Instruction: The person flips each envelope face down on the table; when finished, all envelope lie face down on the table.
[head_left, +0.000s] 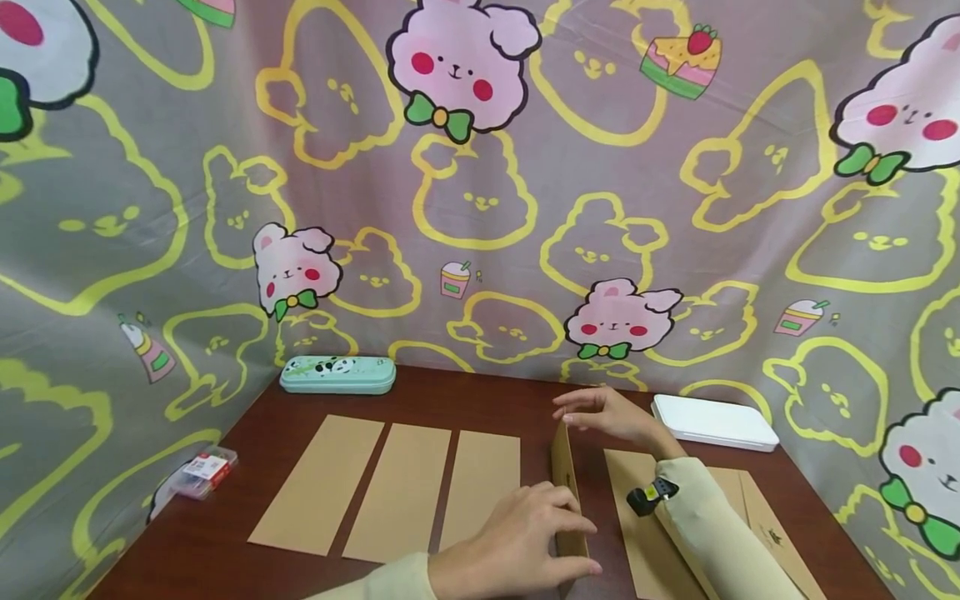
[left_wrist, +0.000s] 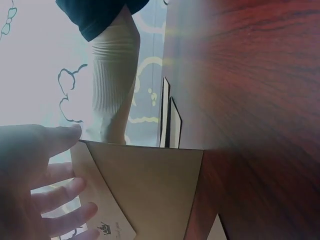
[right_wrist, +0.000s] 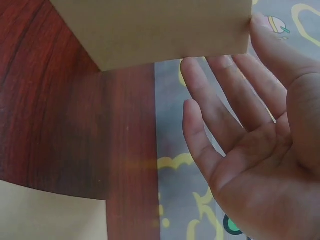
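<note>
Seen from the head, a brown envelope (head_left: 564, 467) stands on edge, almost end-on, between a person's left grip (head_left: 525, 533) at the near end and right grip (head_left: 611, 417) at the far end. The left wrist view adds what that angle squeezes out: the pointed flap, with a small crown (left_wrist: 105, 228) and faint lettering beside it, and a dark garment (left_wrist: 97, 15) above the pale sleeve. There the left thumb is by a corner and the fingers overlap the flap side; whether they clasp it I cannot tell. The right wrist view shows a plain face instead, its corner pinched by the right thumb and fingers. On the reddish-brown surface (head_left: 442, 400), three flat brown pieces (head_left: 397, 492) lie side by side to the left, more envelopes (head_left: 772, 525) under the right forearm. Behind sit a mint panda case (head_left: 337, 375) and a white case (head_left: 716, 421); a clear red-labelled box (head_left: 206, 473) is at the left edge. Grey cloth (head_left: 480, 283) printed with rabbits and yellow outlines surrounds it all.
</note>
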